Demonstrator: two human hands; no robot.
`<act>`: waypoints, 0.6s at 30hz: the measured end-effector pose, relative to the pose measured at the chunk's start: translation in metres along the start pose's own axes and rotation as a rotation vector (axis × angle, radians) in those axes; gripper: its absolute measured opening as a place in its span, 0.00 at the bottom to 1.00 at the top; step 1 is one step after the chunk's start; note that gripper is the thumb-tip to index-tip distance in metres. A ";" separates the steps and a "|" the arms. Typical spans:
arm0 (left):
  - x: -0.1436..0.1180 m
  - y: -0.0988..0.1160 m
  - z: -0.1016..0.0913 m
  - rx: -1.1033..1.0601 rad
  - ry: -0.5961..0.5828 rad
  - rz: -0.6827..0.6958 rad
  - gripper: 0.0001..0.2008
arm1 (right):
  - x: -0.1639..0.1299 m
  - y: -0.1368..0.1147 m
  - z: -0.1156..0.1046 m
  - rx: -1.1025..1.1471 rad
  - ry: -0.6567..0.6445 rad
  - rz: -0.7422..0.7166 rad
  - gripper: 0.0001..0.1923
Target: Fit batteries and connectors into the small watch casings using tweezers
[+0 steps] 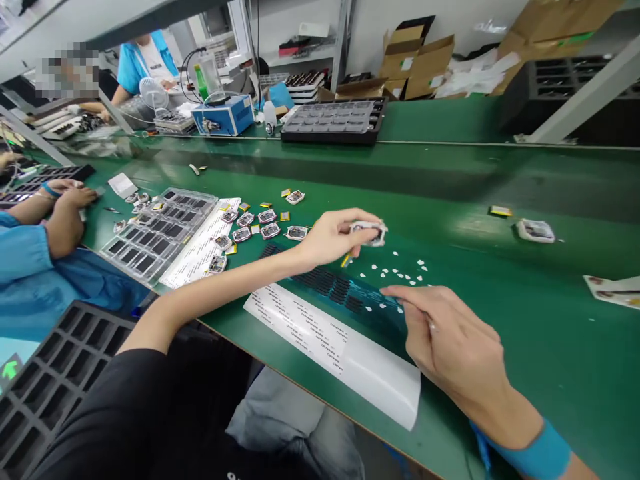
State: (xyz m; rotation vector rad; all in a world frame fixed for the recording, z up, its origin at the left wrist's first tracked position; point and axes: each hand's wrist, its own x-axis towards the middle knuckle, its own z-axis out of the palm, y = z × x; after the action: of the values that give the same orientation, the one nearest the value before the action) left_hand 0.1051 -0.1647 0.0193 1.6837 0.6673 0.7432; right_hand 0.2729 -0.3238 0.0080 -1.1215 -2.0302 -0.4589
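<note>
My left hand (327, 237) is closed around a small white-rimmed device housing (369, 233) with electronics inside. A small yellow-edged battery (346, 260) hangs just below these fingers. My right hand (450, 333) is bent in a pinch over the blue film; a thin tool (431, 325) shows between the fingers, mostly hidden. Several white stickers (397, 272) lie scattered on the green mat beyond it. Rows of black adhesive pieces (325, 283) sit on the blue film (375, 297). Along the near side lies a printed white sheet (300, 320).
Several similar housings (270, 230) with batteries lie left of my left hand, near a clear tray (160, 233) of dark parts. At right are another housing (536, 231) and a battery (500, 211). Two co-workers sit at left. A black tray (333, 123) stands on the back ledge.
</note>
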 end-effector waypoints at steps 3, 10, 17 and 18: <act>-0.051 0.012 0.006 -0.084 -0.124 -0.067 0.14 | -0.006 -0.002 0.002 -0.007 0.023 0.029 0.29; -0.106 0.009 0.020 0.095 -0.175 -0.017 0.21 | -0.007 -0.013 0.004 -0.016 -0.079 -0.010 0.11; -0.116 -0.010 0.028 -0.200 -0.161 -0.158 0.26 | -0.014 -0.016 0.008 0.012 -0.085 0.009 0.12; -0.118 -0.010 0.028 -0.195 -0.150 -0.139 0.26 | -0.016 -0.016 0.008 0.015 -0.086 0.009 0.15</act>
State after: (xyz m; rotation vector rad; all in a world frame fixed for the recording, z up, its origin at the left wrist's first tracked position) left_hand 0.0503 -0.2683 -0.0112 1.4823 0.5806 0.5590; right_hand 0.2610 -0.3369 -0.0089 -1.1587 -2.0978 -0.3960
